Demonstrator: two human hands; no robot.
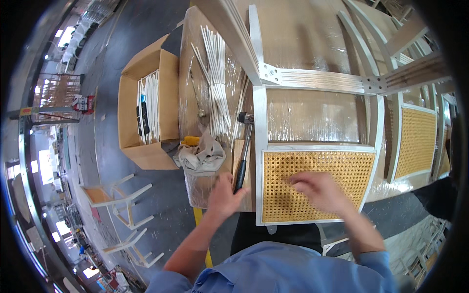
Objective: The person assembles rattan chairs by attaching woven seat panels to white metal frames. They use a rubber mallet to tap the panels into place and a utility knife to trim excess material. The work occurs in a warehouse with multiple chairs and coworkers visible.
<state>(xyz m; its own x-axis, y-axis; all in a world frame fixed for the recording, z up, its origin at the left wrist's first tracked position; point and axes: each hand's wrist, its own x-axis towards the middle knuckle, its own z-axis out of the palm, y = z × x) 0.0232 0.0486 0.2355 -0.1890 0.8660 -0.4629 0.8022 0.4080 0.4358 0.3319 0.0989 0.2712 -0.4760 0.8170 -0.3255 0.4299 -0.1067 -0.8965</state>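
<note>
A white wooden chair frame lies on the table with a woven cane panel [312,166] set in its back. Over this panel hovers my right hand [320,191], fingers curled together and slightly blurred; anything in them is too small to make out. My left hand [225,198] is beside the panel's left edge, thumb and fingers apart around the lower end of a black hammer handle, not visibly gripping it. The hammer [243,161] lies along a wooden strip [238,149], its dark head pointing away from me.
Left of the hammer lie a crumpled grey cloth [202,156], a yellow object [191,140] and bundled white rods [217,83]. A cardboard box [168,97] holding more rods stands beyond the table's left edge. Another cane-panelled frame [415,141] is at right. Chairs [124,200] stand on the floor.
</note>
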